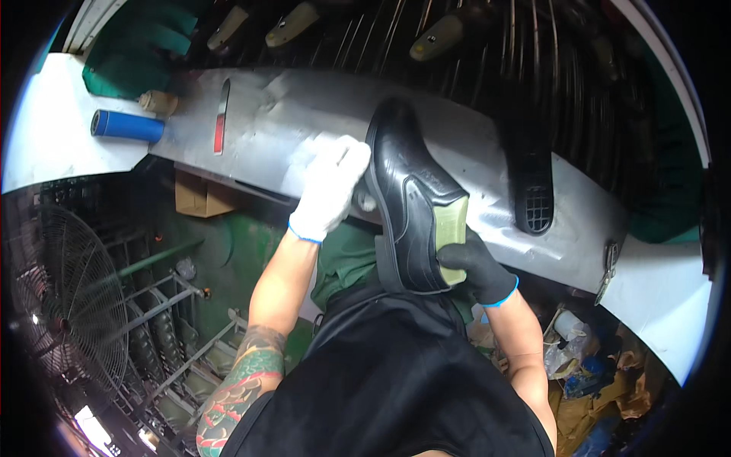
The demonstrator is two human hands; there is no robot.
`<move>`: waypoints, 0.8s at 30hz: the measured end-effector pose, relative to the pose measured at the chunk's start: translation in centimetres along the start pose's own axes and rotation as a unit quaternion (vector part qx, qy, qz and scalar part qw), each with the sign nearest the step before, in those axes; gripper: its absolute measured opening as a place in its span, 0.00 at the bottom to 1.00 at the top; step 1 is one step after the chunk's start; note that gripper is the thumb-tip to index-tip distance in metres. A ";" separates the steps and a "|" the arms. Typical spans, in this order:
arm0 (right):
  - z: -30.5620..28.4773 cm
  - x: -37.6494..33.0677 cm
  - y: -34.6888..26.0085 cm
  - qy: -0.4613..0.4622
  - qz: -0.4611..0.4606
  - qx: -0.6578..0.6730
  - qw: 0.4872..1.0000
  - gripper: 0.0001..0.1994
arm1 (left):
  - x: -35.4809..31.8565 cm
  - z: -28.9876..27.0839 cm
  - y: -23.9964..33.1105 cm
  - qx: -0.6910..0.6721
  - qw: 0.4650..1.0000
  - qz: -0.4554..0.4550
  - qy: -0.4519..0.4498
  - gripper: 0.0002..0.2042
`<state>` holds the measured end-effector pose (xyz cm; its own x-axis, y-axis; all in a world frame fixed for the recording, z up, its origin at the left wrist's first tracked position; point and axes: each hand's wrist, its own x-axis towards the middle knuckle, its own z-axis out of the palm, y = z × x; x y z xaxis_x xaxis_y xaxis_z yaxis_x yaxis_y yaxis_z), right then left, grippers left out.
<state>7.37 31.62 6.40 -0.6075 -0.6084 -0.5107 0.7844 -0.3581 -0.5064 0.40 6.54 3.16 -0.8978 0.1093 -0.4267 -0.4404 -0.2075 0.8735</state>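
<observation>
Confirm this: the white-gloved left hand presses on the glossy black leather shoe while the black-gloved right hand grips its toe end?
Not quite. The head view shows the black-gloved right hand gripping the glossy black leather shoe at its heel end, by the green last, not the toe. The white-gloved left hand does press on it.

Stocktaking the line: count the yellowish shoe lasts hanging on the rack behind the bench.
3 visible: one upper left, one beside it, one right of centre. The dark rack may hide more.

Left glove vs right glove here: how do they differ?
Colour: the left glove is white, the right glove is black. Pose: the left glove lies against the side of the black shoe near its toe, while the right glove has its grip on the heel end, by the green block inside. Shared: both have a blue cuff edge and both touch the shoe.
</observation>
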 end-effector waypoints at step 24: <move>-11.6 9.1 -26.5 0.325 -0.309 -0.558 0.698 0.44 | -0.1 -1.4 -3.8 0.328 0.858 0.362 0.157 0.09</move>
<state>-20.35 43.79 7.10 -0.9998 -0.0009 0.0207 -0.0173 0.5851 -0.8108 2.15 5.96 -0.43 -0.9376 -0.1058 0.3314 0.2402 0.4921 0.8368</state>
